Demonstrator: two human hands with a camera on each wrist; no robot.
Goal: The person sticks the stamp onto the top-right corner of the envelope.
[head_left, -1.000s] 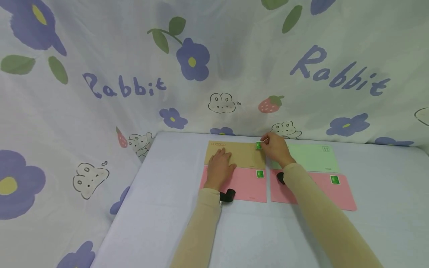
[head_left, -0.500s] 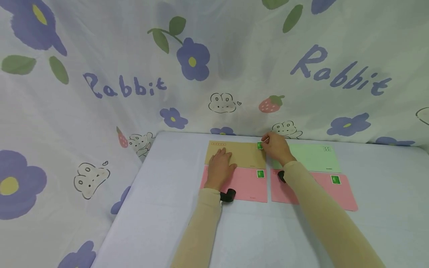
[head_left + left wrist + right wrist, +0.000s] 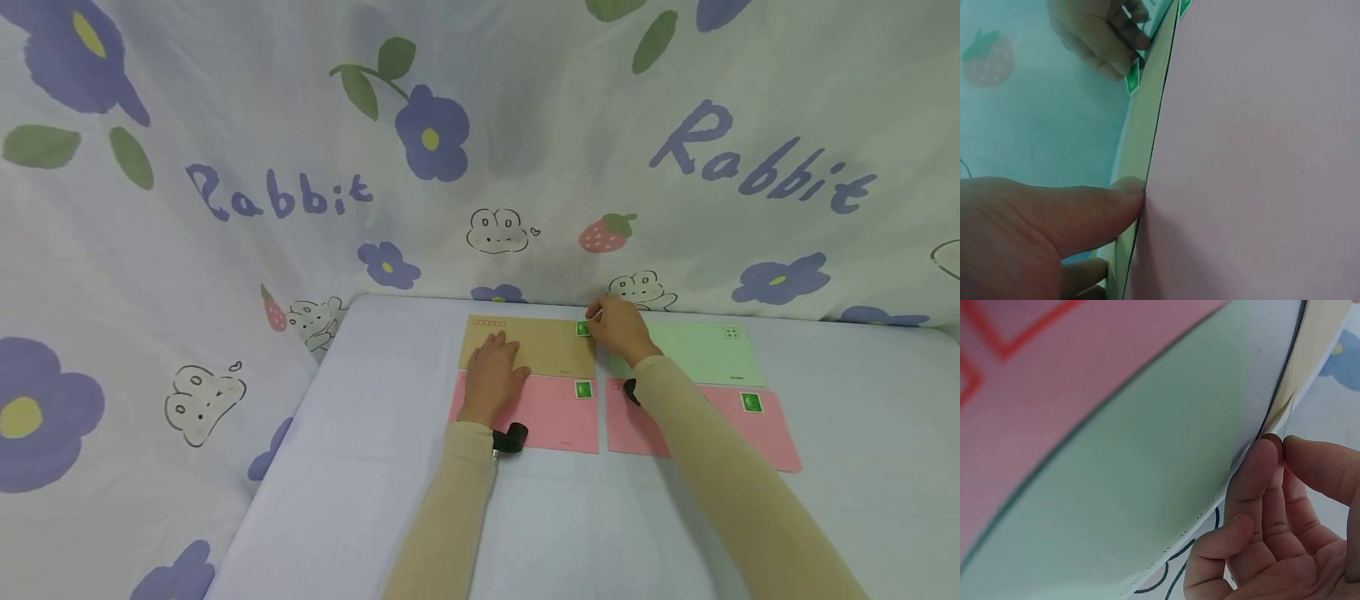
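At the top right corner of the tan envelope (image 3: 551, 346), my right hand (image 3: 618, 327) pinches a small green stamp (image 3: 582, 328) between thumb and fingertips. The stamp (image 3: 1133, 80) stands tilted at the envelope's edge in the left wrist view. Seen from the right wrist, the thumb and fingers (image 3: 1254, 469) close together on its thin edge. My left hand (image 3: 492, 375) lies with extended fingers on the tan envelope, its heel over the pink envelope (image 3: 555, 417) below. That pink envelope carries a green stamp (image 3: 583, 389) in its upper right corner.
Right of these lie a light green envelope (image 3: 705, 354) with a printed square in its corner and another pink envelope (image 3: 757, 442) bearing a green stamp (image 3: 752, 402). My right forearm crosses the latter. A patterned curtain (image 3: 525, 150) hangs behind the white table (image 3: 360, 400).
My right hand and the pinched stamp have shifted very slightly toward me at the tan envelope's corner. The left hand stays in place.
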